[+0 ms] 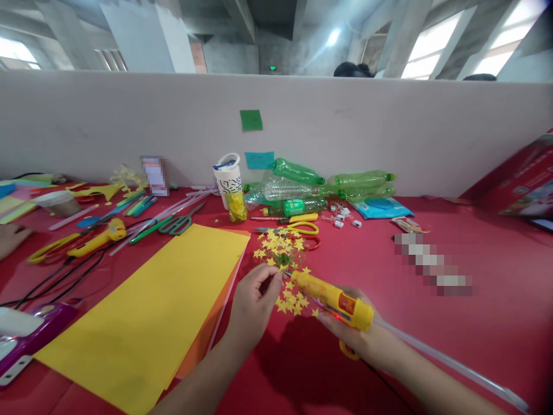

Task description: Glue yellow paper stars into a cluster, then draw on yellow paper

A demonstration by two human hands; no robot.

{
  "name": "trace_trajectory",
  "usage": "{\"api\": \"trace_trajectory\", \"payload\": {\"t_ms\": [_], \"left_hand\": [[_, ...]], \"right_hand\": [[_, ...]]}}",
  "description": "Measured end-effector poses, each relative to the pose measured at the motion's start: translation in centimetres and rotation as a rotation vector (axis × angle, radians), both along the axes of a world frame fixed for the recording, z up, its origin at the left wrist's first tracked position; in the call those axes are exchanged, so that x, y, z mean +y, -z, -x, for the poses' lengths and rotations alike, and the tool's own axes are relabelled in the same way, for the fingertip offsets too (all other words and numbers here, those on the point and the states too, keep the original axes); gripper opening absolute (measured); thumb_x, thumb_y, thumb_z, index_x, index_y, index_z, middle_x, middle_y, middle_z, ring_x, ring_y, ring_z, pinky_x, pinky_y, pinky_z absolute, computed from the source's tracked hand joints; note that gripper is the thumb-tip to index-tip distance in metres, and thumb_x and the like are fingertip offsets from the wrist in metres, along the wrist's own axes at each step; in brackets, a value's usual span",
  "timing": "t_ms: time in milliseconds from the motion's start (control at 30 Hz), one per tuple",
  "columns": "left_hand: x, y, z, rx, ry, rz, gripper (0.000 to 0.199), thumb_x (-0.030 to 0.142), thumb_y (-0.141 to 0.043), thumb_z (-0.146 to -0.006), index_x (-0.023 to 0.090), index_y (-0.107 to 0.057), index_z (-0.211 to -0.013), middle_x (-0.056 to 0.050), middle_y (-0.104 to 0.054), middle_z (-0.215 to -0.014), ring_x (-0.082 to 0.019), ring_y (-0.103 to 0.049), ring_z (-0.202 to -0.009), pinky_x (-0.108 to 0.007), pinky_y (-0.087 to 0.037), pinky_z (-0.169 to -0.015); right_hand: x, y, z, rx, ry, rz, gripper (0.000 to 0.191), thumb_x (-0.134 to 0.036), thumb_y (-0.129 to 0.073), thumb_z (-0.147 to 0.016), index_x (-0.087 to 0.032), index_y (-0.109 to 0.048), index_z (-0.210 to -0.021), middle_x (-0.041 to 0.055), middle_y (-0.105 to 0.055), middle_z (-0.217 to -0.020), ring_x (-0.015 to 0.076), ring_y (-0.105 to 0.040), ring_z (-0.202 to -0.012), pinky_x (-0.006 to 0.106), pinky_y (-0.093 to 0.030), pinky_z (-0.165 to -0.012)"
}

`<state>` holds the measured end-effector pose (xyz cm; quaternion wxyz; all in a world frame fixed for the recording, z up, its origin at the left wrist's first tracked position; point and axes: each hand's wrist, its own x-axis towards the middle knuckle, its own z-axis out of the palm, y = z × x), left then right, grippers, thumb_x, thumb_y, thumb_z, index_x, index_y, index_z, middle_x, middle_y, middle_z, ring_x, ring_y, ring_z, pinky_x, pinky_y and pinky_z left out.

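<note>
My right hand (pixel 367 340) is wrapped round a yellow hot glue gun (pixel 330 297), with a long clear glue stick (pixel 453 363) trailing from its back end. The gun's metal nozzle points left, right at the fingertips of my left hand (pixel 254 297). Those fingers pinch a small yellow paper star, mostly hidden by the fingertips and the nozzle. Loose yellow paper stars (pixel 291 301) lie scattered beneath and beyond both hands. Just past my left fingertips is a green ring-like piece (pixel 283 260), apparently part of a cut plastic bottle.
Yellow paper sheets (pixel 147 311) lie at left, near green-handled scissors (pixel 181 222) and another yellow glue gun (pixel 99 237). Plastic bottles (pixel 298 189), a white tumbler (pixel 227 178) and yellow-handled scissors (pixel 305 229) are at the back. Another person's hand (pixel 12 239) rests at far left.
</note>
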<state>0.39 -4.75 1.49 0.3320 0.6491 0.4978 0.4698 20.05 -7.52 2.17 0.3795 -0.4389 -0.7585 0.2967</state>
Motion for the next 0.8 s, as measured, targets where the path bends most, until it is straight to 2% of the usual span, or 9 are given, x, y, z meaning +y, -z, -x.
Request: {"api": "trace_trajectory", "payload": {"t_ms": [167,367,567,700,800], "left_hand": [[0.0,0.0,0.0,0.004,0.001,-0.008,0.017,0.025,-0.046,-0.086,0.018,-0.055,-0.073,0.001,-0.054,-0.071,-0.012,-0.051,-0.069,-0.021,-0.039,-0.066],[-0.1,-0.1,0.0,0.005,0.012,-0.006,0.017,0.025,-0.046,-0.087,0.019,-0.054,-0.073,0.002,-0.052,-0.071,-0.012,-0.049,-0.069,-0.021,-0.039,-0.065],[0.1,0.1,0.0,0.028,-0.003,-0.042,0.017,0.024,-0.045,-0.086,0.018,-0.055,-0.074,0.001,-0.054,-0.071,-0.013,-0.051,-0.069,-0.022,-0.039,-0.065],[0.1,0.0,0.3,0.140,-0.008,-0.186,0.013,0.020,-0.045,-0.086,0.018,-0.054,-0.077,-0.001,-0.052,-0.074,-0.013,-0.049,-0.069,-0.023,-0.039,-0.065],[-0.1,-0.1,0.5,0.211,-0.005,-0.325,0.010,0.016,-0.045,-0.085,0.018,-0.055,-0.081,-0.002,-0.053,-0.077,-0.014,-0.049,-0.070,-0.024,-0.039,-0.066]], "right_hand": [[0.1,-0.2,0.1,-0.005,-0.025,0.026,0.014,-0.034,-0.054,-0.080,-0.023,-0.056,-0.072,-0.0016,-0.046,-0.053,0.0126,-0.043,-0.041,0.024,-0.034,-0.034],[0.0,-0.3,0.0,-0.016,0.006,0.104,0.014,-0.036,-0.055,-0.080,-0.022,-0.059,-0.078,-0.0012,-0.049,-0.054,0.0133,-0.046,-0.043,0.024,-0.036,-0.036],[-0.1,-0.7,0.2,-0.062,0.017,0.178,0.019,-0.038,-0.053,-0.080,-0.021,-0.056,-0.071,-0.0025,-0.044,-0.053,0.0126,-0.043,-0.043,0.024,-0.035,-0.038],[0.0,-1.4,0.4,-0.187,0.011,0.070,0.022,-0.035,-0.051,-0.081,-0.021,-0.051,-0.063,-0.0020,-0.045,-0.054,0.0127,-0.044,-0.045,0.024,-0.036,-0.042],[0.5,-1.9,-0.2,-0.265,0.022,-0.163,0.019,-0.030,-0.053,-0.079,-0.021,-0.049,-0.063,0.0005,-0.050,-0.059,0.0144,-0.049,-0.051,0.025,-0.037,-0.048]]}}
